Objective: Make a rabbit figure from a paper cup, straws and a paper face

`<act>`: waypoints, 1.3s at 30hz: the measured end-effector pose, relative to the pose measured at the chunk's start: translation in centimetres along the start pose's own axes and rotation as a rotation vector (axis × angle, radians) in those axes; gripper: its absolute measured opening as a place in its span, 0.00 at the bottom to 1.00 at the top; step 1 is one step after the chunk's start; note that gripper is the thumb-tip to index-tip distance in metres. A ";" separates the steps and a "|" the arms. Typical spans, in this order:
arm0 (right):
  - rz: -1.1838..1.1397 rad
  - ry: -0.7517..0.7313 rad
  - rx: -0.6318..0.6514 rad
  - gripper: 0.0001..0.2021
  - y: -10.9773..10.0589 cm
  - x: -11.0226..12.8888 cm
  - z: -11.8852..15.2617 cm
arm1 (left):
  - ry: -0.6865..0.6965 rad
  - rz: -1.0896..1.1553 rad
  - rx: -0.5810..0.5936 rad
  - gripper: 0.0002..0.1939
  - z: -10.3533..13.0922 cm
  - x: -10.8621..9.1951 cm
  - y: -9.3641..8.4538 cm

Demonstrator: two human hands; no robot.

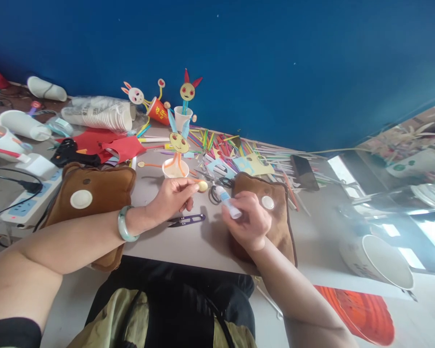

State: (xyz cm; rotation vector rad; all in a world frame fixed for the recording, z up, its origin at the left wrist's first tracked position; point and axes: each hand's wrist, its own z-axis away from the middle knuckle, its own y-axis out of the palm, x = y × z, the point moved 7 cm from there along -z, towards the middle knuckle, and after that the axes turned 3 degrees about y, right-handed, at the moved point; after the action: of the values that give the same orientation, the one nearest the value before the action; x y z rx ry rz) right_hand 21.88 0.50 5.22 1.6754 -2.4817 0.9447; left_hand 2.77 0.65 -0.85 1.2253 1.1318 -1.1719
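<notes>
My left hand [177,193] pinches a small round yellow paper disc [202,186], which sits by the end of an orange strip. Just to the right, my right hand [248,217] grips a white and blue glue tube [224,196], its narrow tip angled toward the disc. Behind my left hand stands a paper cup figure [176,166] with a smiling yellow face, blue ears and orange arms. Purple thread snips [188,220] lie on the table below the hands. Dark-handled scissors [224,182] are partly hidden behind the glue tube.
Two brown hand-warmer cushions [94,188] flank the work area. Two finished-looking rabbit cup figures [183,113] stand behind. Coloured strips [232,145], cut paper [255,164] and a phone [304,172] lie at the back. A glue gun [72,153] and power strip [32,195] are left.
</notes>
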 end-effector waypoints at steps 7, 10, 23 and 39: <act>0.142 -0.341 0.353 0.07 4.4 1.1 1.7 | 0.062 0.041 -0.015 0.16 -0.5 -0.2 -0.2; 0.168 -0.363 0.420 0.06 5.5 1.0 2.2 | 0.049 0.098 -0.004 0.15 -0.6 0.0 0.1; -0.280 0.390 0.262 0.09 3.4 -3.0 0.5 | -0.167 0.407 0.207 0.15 -0.6 2.2 2.2; -0.397 0.303 0.256 0.01 3.0 -2.2 0.1 | -0.448 0.513 0.435 0.10 0.9 3.1 4.3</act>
State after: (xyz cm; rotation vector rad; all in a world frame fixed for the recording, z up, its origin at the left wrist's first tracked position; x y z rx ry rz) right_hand 20.33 2.99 2.98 1.8289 -1.8126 1.3767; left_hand 7.30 -0.35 -3.57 1.3748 0.2066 -1.2316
